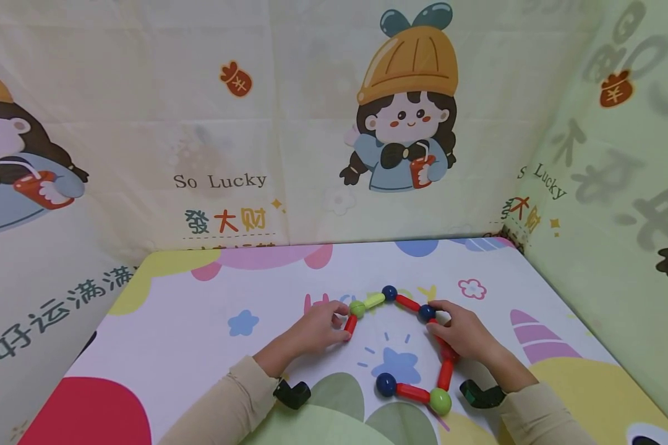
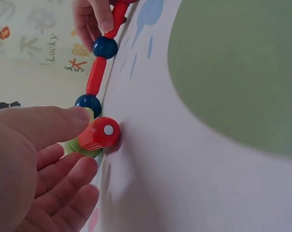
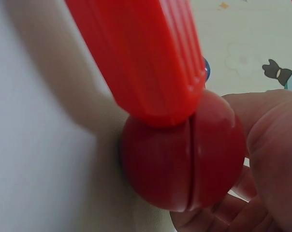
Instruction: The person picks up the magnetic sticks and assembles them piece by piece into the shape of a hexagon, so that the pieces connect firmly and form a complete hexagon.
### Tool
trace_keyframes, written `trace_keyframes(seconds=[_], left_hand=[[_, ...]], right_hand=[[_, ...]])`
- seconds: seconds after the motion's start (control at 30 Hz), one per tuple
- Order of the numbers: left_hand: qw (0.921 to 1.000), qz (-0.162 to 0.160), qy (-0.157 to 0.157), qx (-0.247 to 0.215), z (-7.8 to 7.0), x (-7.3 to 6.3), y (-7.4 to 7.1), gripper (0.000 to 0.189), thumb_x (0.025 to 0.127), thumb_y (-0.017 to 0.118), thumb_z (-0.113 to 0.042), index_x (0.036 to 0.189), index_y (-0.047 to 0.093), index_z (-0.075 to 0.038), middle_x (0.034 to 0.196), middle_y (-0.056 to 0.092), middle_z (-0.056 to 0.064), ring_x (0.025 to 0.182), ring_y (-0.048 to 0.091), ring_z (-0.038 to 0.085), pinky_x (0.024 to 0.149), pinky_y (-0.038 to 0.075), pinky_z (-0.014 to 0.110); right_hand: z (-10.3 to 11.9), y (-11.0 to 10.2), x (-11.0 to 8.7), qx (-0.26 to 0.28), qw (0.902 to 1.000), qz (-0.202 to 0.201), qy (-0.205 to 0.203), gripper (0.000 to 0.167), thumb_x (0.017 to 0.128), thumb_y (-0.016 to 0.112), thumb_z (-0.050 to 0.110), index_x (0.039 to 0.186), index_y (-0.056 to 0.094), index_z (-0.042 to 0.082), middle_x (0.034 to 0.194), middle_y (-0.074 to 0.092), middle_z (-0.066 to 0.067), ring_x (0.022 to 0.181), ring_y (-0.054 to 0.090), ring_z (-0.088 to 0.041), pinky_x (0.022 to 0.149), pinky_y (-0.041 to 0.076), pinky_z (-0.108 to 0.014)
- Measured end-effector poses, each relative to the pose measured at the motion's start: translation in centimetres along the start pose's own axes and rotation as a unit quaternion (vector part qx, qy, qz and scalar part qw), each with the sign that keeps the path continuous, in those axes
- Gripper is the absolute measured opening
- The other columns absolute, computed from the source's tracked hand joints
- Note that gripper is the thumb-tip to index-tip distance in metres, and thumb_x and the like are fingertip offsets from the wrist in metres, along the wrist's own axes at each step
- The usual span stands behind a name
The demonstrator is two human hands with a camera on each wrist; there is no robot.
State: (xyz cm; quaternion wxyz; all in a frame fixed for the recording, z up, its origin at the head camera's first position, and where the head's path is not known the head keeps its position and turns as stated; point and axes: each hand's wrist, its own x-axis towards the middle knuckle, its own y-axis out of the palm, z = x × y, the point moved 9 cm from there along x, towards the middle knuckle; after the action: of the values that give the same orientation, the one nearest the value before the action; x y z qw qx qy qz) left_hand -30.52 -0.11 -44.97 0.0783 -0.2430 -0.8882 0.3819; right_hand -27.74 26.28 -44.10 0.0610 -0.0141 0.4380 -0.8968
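A chain of coloured rods and balls lies on the table in a curve with a gap at its left. My left hand [image 1: 320, 327] is at the upper-left end, its thumb and a finger on the end red rod [image 2: 103, 132] beside a green ball [image 1: 357, 308]. Across the top run a yellow-green rod [image 1: 375, 301], a blue ball [image 1: 389, 293] and a red rod [image 1: 408, 303]. My right hand [image 1: 462, 330] pinches the red rod [image 2: 118, 17] below the second blue ball [image 1: 426, 313]. A red ball [image 3: 182, 154] shows close up in the right wrist view.
The chain's lower part has a red rod [image 1: 445, 375], a green ball [image 1: 440, 401], another red rod [image 1: 413, 393] and an end blue ball [image 1: 386, 384]. A patterned cover lies over the table [image 1: 189, 321]. Printed cloth [image 1: 300, 123] hangs behind and at the sides.
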Motion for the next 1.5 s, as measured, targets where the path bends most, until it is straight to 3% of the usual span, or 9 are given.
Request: trace_keyframes(seconds=[0.3,0.5,0.7,0.87,1.03,1.13,1.33,1.5], left_hand=[[0.9983,-0.012,-0.027,-0.051,0.3,0.3,0.2,0.035,0.089,0.076,-0.021,0.12,0.064,-0.008,0.113,0.065,0.003,0.102,0.065,0.021,0.079,0.057,0.031],[0.9984,-0.023,-0.042,-0.03,-0.1,2.0,-0.3,0.042,0.091,0.075,-0.022,0.128,0.061,-0.007,0.116,0.064,0.004,0.099,0.063,0.018,0.081,0.056,0.031],[0.9986,-0.005,-0.052,0.011,-0.9,3.9,0.1,0.05,0.09,0.076,-0.026,0.134,0.058,-0.009,0.116,0.064,0.003,0.097,0.06,0.018,0.084,0.054,0.034],[0.9979,-0.001,-0.056,0.033,-1.3,4.3,0.2,0.039,0.091,0.074,-0.024,0.126,0.062,-0.01,0.114,0.064,0.003,0.098,0.057,0.018,0.087,0.052,0.036],[0.9978,0.012,-0.059,0.029,-1.2,3.9,0.4,0.035,0.089,0.075,-0.026,0.119,0.064,-0.011,0.111,0.065,0.002,0.092,0.056,0.017,0.082,0.053,0.034],[0.998,0.021,-0.055,0.022,-1.0,3.7,0.6,0.034,0.089,0.076,-0.027,0.117,0.065,-0.011,0.11,0.066,0.001,0.089,0.057,0.016,0.081,0.053,0.032],[0.9986,0.03,-0.041,0.014,-0.7,3.4,0.6,0.034,0.089,0.076,-0.027,0.117,0.065,-0.01,0.108,0.066,0.001,0.092,0.058,0.016,0.082,0.053,0.031],[0.999,0.034,-0.025,0.016,-0.8,3.2,0.6,0.033,0.089,0.076,-0.028,0.114,0.066,-0.01,0.105,0.066,0.0,0.089,0.058,0.015,0.079,0.052,0.031]], right_hand=[[-0.1,0.0,0.1,-0.003,1.0,-0.005,0.005,0.056,0.091,0.073,0.019,0.141,0.052,0.002,0.122,0.061,-0.019,0.078,0.056,-0.021,0.054,0.05,-0.031],[0.3,-0.2,0.3,-0.008,0.9999,-0.009,-0.002,0.056,0.091,0.074,0.019,0.139,0.053,0.001,0.124,0.06,-0.021,0.08,0.057,-0.021,0.056,0.052,-0.031],[0.1,0.0,1.3,-0.017,0.9997,-0.014,0.007,0.054,0.091,0.074,0.019,0.139,0.054,0.002,0.124,0.061,-0.021,0.084,0.059,-0.024,0.06,0.053,-0.029],[-0.1,0.2,2.0,-0.009,0.9996,-0.013,0.024,0.055,0.092,0.073,0.019,0.141,0.054,0.004,0.124,0.061,-0.021,0.086,0.058,-0.025,0.061,0.053,-0.029],[0.0,0.1,1.8,-0.005,0.9995,-0.018,0.026,0.058,0.091,0.075,0.022,0.141,0.052,0.002,0.11,0.063,-0.018,0.078,0.056,-0.022,0.058,0.053,-0.03],[0.7,-0.4,1.3,-0.016,0.9993,-0.034,0.005,0.06,0.09,0.076,0.022,0.14,0.052,0.0,0.112,0.063,-0.02,0.082,0.058,-0.024,0.059,0.054,-0.03],[3.1,-0.7,-0.2,-0.044,0.9964,-0.046,-0.057,0.055,0.087,0.079,0.021,0.134,0.058,0.003,0.122,0.062,-0.018,0.105,0.058,-0.033,0.075,0.058,-0.039],[4.6,0.2,-1.4,-0.053,0.9947,-0.025,-0.085,0.048,0.085,0.081,0.023,0.127,0.065,0.004,0.118,0.065,-0.012,0.101,0.059,-0.027,0.081,0.057,-0.04]])
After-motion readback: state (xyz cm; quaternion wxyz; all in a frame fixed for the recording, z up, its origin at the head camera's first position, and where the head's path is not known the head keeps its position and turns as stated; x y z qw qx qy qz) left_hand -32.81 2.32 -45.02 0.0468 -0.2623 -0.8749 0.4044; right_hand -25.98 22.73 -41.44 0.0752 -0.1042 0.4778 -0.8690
